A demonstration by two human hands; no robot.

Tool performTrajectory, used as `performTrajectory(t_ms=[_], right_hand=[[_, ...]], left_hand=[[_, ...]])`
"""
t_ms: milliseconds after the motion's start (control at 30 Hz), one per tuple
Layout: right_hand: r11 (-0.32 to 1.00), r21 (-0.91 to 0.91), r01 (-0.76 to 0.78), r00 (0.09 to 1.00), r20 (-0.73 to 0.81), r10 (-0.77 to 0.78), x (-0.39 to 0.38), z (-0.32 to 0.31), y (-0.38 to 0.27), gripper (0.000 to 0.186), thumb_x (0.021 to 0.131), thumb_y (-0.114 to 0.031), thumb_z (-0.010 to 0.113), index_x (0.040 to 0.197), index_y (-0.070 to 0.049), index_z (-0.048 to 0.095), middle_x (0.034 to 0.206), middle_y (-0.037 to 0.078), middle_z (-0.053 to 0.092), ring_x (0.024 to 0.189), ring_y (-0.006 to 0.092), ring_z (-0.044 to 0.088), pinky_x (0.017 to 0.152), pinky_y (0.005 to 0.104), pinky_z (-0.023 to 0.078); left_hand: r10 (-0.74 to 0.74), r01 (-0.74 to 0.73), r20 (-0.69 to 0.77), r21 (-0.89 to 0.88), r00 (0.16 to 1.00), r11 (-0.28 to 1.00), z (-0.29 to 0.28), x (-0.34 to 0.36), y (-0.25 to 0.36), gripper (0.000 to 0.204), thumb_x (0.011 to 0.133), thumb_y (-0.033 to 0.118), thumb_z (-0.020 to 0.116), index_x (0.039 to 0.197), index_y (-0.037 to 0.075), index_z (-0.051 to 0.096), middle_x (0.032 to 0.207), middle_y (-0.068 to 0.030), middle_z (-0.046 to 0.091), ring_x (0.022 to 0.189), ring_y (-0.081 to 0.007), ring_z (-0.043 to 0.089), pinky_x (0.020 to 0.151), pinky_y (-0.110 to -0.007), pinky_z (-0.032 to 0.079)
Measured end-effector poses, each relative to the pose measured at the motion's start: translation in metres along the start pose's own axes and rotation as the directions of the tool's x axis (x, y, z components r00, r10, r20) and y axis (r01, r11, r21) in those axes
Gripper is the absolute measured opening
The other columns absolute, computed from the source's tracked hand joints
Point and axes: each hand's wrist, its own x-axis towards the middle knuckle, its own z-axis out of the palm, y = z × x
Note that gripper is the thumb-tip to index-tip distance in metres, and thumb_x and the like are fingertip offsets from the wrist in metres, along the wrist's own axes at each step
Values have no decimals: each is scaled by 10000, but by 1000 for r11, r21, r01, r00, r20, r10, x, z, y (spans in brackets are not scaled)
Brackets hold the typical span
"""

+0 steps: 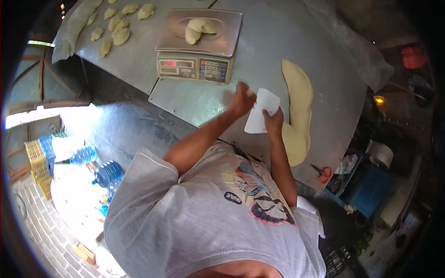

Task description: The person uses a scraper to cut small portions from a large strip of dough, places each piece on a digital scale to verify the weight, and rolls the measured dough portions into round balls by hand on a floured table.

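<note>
My right hand [274, 121] grips a white, flat dough scraper [260, 113] by its right edge, holding it slanted over the metal table. Just left of the scraper, my left hand [242, 99] is closed and a little blurred. A small pale bit of dough [251, 93] shows at its fingers. A long, thick strip of pale dough [301, 95] lies to the right of both hands, its near end by my right forearm. Beyond my left hand stands a digital scale [187, 72] with a lit red display. Dough pieces [200, 27] rest on its steel pan.
Several small dough lumps [121, 34] lie at the table's far left, beside a clear plastic sheet [76, 32]. Red-handled scissors [324, 174] sit near the right edge. Blue water bottles [107, 173] and yellow crates [38, 160] stand on the floor to the left.
</note>
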Motion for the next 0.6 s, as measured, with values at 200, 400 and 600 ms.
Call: performTrajectory(t_ms=[200,400,600], right_hand=[[872,420,-253,966,153,207,-55,-73,-10,488,850,-14,692,1306,48,528,1204,122,641,1087,221,615,953,342,462],[890,413,-193,978,11,207,-60,-129,9,417,852,-20,683,1245,40,557,1164,127,664,1053,236,641,915,346,491],[962,-267,50,996,86,-28,-53,-110,-49,410,840,-95,671,1212,33,558,1018,288,669,988,430,657,848,462,507]], left_hand=[[415,-255,-188,550,890,795,-112,79,84,622,808,248,764,1250,8,397,1138,-267,538,1088,-420,555,895,-482,471],[334,-395,211,501,919,770,-1,-16,16,671,710,291,835,1248,60,506,1229,-175,552,1184,-381,529,1004,-491,444],[-236,5,456,453,858,891,47,-65,-40,521,726,196,772,1155,5,546,1179,-242,575,1124,-413,563,932,-497,478]])
